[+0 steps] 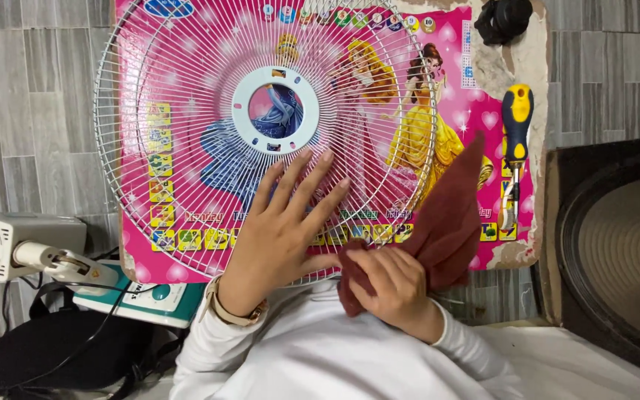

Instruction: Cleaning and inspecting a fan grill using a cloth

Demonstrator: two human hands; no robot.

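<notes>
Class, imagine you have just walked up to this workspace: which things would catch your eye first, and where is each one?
The round white wire fan guard dominates the upper middle, lying on a bright pink cartoon board. The left hand rests flat on the guard's lower edge, while the right hand grips a dark red cloth beside it. A yellow and blue screwdriver lies at the board's right edge.

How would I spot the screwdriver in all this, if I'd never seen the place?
Find the big pink picture mat under the round white wire fan guard. At the mat's right edge, right of the dark red cloth, lies the screwdriver, shaft pointing toward the person. Its yellow-and-blue handle sets it apart.
</notes>
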